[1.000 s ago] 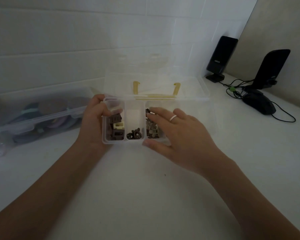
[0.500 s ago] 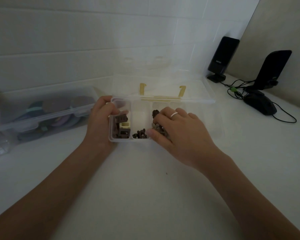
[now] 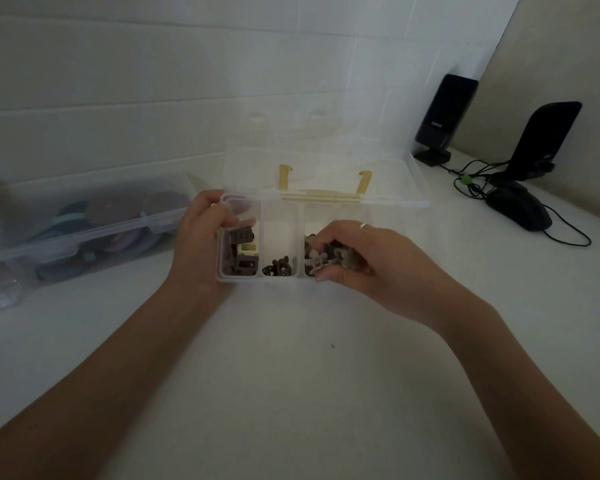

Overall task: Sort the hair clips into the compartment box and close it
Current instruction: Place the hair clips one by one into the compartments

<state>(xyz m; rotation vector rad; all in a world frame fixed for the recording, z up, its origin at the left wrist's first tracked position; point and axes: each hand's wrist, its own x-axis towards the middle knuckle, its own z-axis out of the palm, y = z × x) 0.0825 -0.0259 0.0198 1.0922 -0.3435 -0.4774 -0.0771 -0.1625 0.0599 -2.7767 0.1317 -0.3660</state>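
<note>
Clips [image 3: 329, 259] fill the right compartment of the clear box [image 3: 278, 216], at twelve o'clock on the counter, lid open behind. The right hand [image 3: 371, 261] curls into them, fingers pinched on a few pale ones. The left hand [image 3: 201, 244] clamps the box's nine o'clock wall. They look light, stiff and slippery; best pinched across the body.
</note>
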